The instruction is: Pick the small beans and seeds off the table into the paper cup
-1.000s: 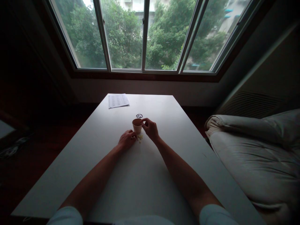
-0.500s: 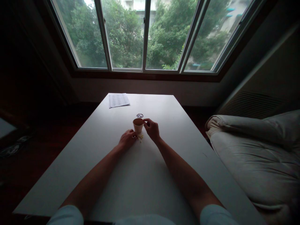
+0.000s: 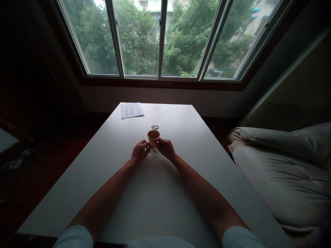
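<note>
A small pale paper cup (image 3: 153, 135) stands upright on the white table (image 3: 155, 193). Tiny yellowish bits (image 3: 155, 152) lie on the table just in front of it. My left hand (image 3: 139, 152) rests left of the bits with its fingers curled and pinched together. My right hand (image 3: 165, 148) is right of the bits, fingers bent, fingertips down near the cup's base. What either pinch holds is too small to make out.
A small dark round lid or ring (image 3: 154, 127) lies behind the cup. A printed sheet of paper (image 3: 131, 110) lies at the table's far left corner. A bed with a rolled quilt (image 3: 279, 162) stands close on the right. Windows run behind the table.
My right hand has dropped from the cup's rim to the table by the yellowish bits. My left hand has shifted slightly toward the cup.
</note>
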Demonstrator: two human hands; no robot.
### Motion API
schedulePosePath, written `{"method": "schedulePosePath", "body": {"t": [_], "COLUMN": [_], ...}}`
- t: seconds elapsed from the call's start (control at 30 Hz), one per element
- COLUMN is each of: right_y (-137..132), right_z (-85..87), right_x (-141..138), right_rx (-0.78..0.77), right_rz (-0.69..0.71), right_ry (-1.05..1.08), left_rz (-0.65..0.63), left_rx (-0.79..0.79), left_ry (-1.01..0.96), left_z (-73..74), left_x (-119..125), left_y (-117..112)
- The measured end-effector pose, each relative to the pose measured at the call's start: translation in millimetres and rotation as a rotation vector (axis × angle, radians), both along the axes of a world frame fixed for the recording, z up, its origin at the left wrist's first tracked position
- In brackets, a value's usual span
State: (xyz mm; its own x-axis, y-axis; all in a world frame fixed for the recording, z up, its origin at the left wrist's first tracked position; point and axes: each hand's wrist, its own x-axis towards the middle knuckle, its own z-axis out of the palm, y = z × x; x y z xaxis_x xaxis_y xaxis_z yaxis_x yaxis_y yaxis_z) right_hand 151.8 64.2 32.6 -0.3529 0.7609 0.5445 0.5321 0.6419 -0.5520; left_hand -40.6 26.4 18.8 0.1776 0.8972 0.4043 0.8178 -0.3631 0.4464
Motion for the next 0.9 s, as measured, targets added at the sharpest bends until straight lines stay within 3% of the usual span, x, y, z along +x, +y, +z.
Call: {"method": "schedulePosePath", "body": {"t": [0.27, 0.5, 0.9], "right_y": [-9.3, -5.3, -5.5], "right_z": [-1.6, -14.8, -13.0], "right_x": [5.7, 5.8, 3.8], "right_rx": [-0.005, -0.082, -0.169], "right_rz": [-0.075, 0.025, 0.058], "right_ry": [-0.036, -0.195, -0.355], "left_rz": [-0.038, -0.117, -0.021], "left_rx": [-0.132, -0.151, -0.136], "left_ry": [0.003, -0.004, 0.046], "left_z": [0.6, 0.7, -2.6], "left_x": [3.3, 1.2, -11.9], "left_y": [-1.9, -1.0, 6.6]}}
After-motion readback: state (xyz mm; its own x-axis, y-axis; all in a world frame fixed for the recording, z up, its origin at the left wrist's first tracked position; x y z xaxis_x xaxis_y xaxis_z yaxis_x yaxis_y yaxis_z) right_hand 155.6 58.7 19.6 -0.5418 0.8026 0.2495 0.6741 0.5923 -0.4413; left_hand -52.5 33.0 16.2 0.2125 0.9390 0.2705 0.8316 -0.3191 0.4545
